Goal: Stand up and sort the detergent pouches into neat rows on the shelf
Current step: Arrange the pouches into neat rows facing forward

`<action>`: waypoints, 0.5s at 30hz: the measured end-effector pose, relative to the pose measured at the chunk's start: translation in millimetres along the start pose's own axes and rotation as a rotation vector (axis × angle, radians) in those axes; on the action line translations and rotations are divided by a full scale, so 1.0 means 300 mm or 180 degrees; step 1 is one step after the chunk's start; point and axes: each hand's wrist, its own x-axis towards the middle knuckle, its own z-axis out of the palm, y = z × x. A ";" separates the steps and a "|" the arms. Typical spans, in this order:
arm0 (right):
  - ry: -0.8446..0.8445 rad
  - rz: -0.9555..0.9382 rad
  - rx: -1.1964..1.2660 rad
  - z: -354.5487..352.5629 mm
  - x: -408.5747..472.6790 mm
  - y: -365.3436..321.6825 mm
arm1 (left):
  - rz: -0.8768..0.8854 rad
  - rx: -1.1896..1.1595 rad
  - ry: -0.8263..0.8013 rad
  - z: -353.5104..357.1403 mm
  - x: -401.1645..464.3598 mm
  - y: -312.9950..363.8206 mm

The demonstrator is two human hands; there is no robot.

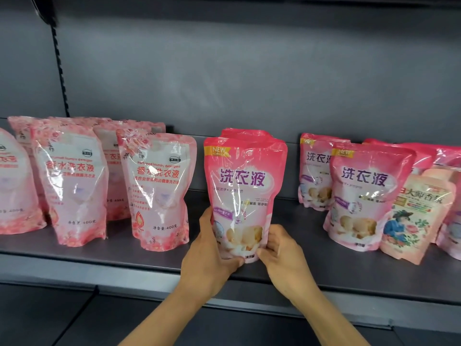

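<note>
Head view: we look down at a dark grey shelf (74, 253) lined with detergent pouches.
Centre pouch (243, 196): upright near the shelf's front edge, about midway along it; a second of the same kind stands right behind it.
Left hand (208, 255): our fingers wrap its lower left side, thumb on the front.
Right hand (284, 255): fingertips pinch its bottom right corner.
Pale pink pouches (156, 191): upright in rows toward the left end.
Matching pink pouches (366, 193): toward the right end (one peach floral pouch (419, 216) stands in front there).
</note>
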 end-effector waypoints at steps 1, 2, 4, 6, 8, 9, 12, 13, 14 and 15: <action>-0.0004 0.0008 0.0009 -0.001 -0.002 -0.001 | 0.0012 -0.0058 -0.0020 -0.005 -0.005 0.000; -0.0012 0.0011 0.0031 -0.004 -0.005 -0.005 | 0.0034 -0.0089 -0.0008 -0.010 -0.013 0.000; -0.0016 0.0023 0.0102 -0.013 -0.016 -0.014 | 0.0120 -0.0028 0.0124 -0.018 -0.034 0.004; 0.0022 -0.0004 0.0132 -0.031 -0.034 -0.022 | 0.0292 0.0167 0.0358 -0.030 -0.066 0.028; 0.0107 -0.0007 0.0037 -0.063 -0.059 -0.026 | 0.0566 0.0379 0.0575 -0.041 -0.099 0.058; 0.0186 -0.0014 -0.0031 -0.086 -0.073 -0.025 | 0.0707 0.0458 0.0643 -0.043 -0.113 0.075; 0.0503 -0.0086 -0.0165 -0.184 -0.116 -0.021 | 0.1010 0.0495 0.0537 -0.027 -0.141 0.138; 0.0623 -0.0107 -0.0190 -0.223 -0.128 -0.020 | 0.1087 0.0450 0.0428 -0.011 -0.145 0.161; 0.0759 -0.0139 -0.0206 -0.263 -0.139 -0.020 | 0.1161 0.0417 0.0303 0.010 -0.146 0.183; 0.0913 -0.0167 -0.0214 -0.306 -0.148 -0.019 | 0.1232 0.0396 0.0173 0.035 -0.145 0.206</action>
